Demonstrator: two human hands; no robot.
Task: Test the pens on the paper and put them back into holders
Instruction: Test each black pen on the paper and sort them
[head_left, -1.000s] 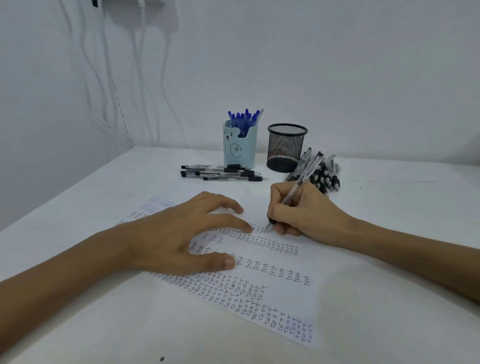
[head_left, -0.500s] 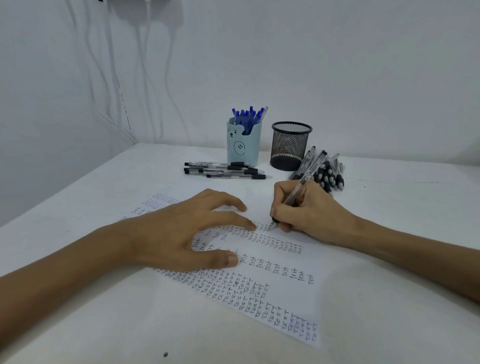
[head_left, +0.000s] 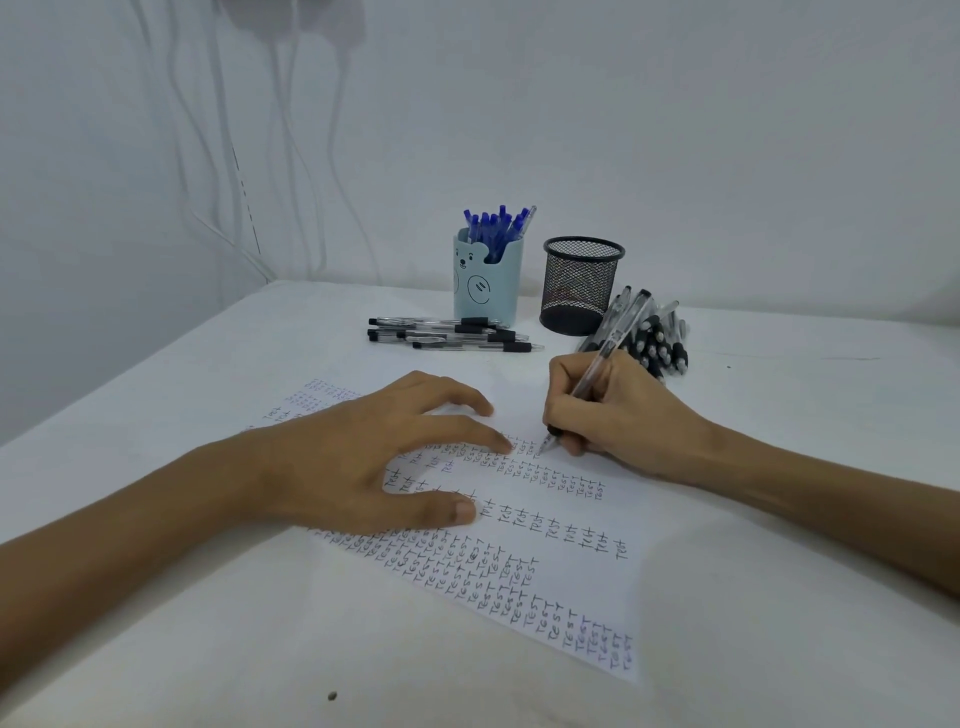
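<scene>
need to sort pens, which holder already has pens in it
The light blue bear holder, with blue pens standing in it; the black mesh holder beside it shows none.

Dim, flat and cool, with a blue-grey cast over the wall (head_left: 675, 130) and the surface (head_left: 779, 415). Lit softly, seemingly from overhead, with every shadow edge diffuse. Faint, blurred shadows beside the cables (head_left: 236, 247) on the wall, under the left grip (head_left: 363, 457) across the paper (head_left: 571, 525), and below the right forearm (head_left: 831, 493). Glare limited to a thin pale sheen along the clear pen (head_left: 605, 358) in the right grip (head_left: 613, 410). Sharp enough at centre to read the handwriting, softer toward the corners. Wide-angle bending at the edges, stretching the near forearms and bowing the surface's left edge. Slightly grainy in the plain areas.
</scene>
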